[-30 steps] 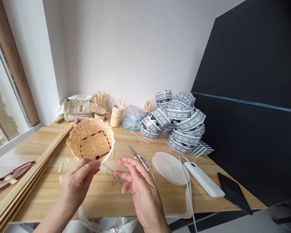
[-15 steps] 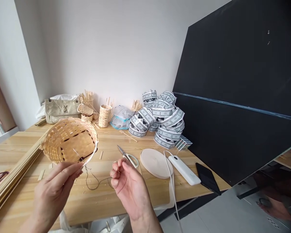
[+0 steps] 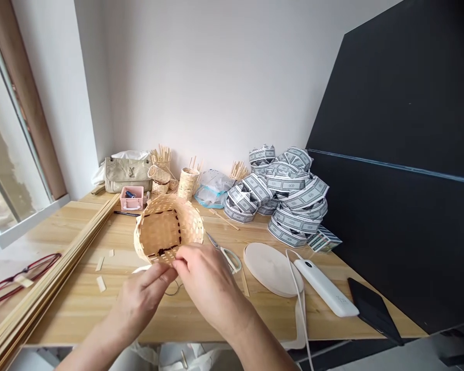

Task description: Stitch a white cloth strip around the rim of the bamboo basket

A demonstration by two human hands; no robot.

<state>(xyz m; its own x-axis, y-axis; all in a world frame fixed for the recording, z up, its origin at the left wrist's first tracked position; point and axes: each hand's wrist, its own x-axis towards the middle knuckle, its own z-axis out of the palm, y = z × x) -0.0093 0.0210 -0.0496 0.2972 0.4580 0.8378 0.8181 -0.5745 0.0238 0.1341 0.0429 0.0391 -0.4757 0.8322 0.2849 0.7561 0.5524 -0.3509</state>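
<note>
A round woven basket (image 3: pixel 193 221) of light bamboo strips is tilted, its open side towards me. Dark stitching outlines its flat bottom, with a dark knot near the close side. My left hand (image 3: pixel 139 293) pinches the basket's near rim. Right beside it, my right hand (image 3: pixel 209 281) has its fingers closed against the near wall; whatever lies between the fingertips is hidden. A thin dark thread (image 3: pixel 174 292) loops out below the hands. White cord at the rim is mostly covered. Scissors (image 3: pixel 230 259) lie behind my right hand.
Long bamboo strips (image 3: pixel 69 247) and red-framed glasses (image 3: pixel 23 278) lie left. At the back stand a pink box (image 3: pixel 132 198), a beige bag (image 3: pixel 127 174), small woven baskets (image 3: pixel 187 183) and patterned ribbon rolls (image 3: pixel 294 201). A tape coil (image 3: pixel 270 268), white power bank (image 3: pixel 327 288) and phone (image 3: pixel 375 309) lie right.
My right hand has moved from apart, palm up, to the basket's near rim beside my left hand. The basket has turned to face me more. The view has swung left, showing the pink box.
</note>
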